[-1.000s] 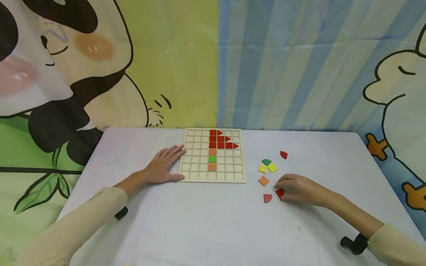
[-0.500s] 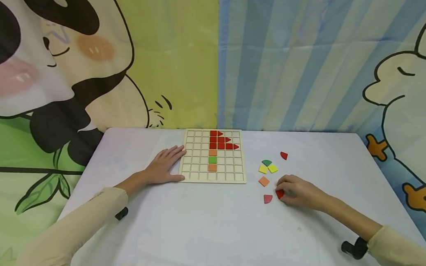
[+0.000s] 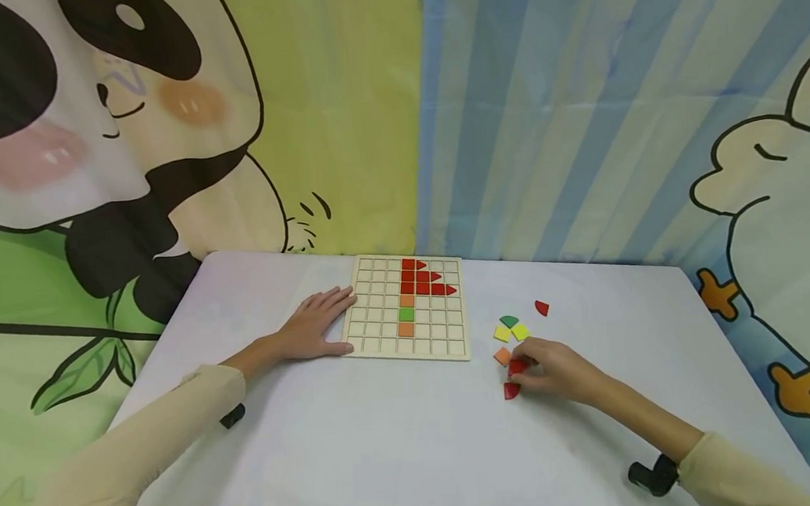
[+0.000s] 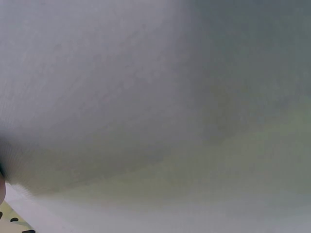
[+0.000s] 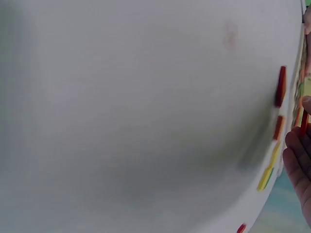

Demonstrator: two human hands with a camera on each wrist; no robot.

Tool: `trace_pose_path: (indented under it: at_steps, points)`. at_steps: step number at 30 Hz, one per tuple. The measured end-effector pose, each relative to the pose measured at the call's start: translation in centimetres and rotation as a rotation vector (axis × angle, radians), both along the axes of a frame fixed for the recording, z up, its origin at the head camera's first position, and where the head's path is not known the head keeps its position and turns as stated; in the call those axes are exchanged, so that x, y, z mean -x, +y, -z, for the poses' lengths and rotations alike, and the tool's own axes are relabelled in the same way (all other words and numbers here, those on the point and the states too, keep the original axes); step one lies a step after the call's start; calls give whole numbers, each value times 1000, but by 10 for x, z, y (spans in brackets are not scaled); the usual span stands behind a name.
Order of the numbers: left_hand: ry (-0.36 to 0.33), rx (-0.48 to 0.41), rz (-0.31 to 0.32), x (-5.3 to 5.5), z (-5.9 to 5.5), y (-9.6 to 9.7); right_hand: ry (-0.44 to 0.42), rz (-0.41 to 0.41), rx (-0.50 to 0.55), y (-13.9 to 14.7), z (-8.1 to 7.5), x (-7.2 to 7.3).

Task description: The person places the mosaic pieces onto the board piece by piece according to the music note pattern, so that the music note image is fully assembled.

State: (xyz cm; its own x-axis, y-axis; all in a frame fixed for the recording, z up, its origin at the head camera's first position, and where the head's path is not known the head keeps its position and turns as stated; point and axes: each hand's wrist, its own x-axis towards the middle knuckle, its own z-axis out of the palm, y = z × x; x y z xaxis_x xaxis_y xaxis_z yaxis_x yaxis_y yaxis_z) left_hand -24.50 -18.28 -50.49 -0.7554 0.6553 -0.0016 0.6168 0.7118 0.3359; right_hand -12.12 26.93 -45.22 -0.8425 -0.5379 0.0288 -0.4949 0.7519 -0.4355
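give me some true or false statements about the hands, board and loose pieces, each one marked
1. The left hand touches the board. True.
2. The right hand holds nothing. False: it pinches a red piece.
3. On the board, a green square sits between two orange squares. True.
4. The loose green piece lies on the board. False: it lies on the table, by two yellow squares.

Soft, even light filled the head view, with faint shadows below both arms on the table. The left wrist view was dim and blurred, and the right one greyish, its coloured pieces soft
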Motion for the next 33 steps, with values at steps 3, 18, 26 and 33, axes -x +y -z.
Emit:
trace_pose_path:
  at_steps: [3, 18, 26, 33]
  points:
    - [-6, 15, -1, -2, -1, 0, -25, -11, 15, -21, -6, 5]
    - [18, -16, 15, 1, 3, -2, 46, -209, -32, -128, -5, 60]
    - [-5, 11, 8, 1, 5, -1, 70, -240, -65, -149, 5, 72]
    - [-10, 34, 4, 4, 4, -2, 91, -219, -67, -156, 6, 73]
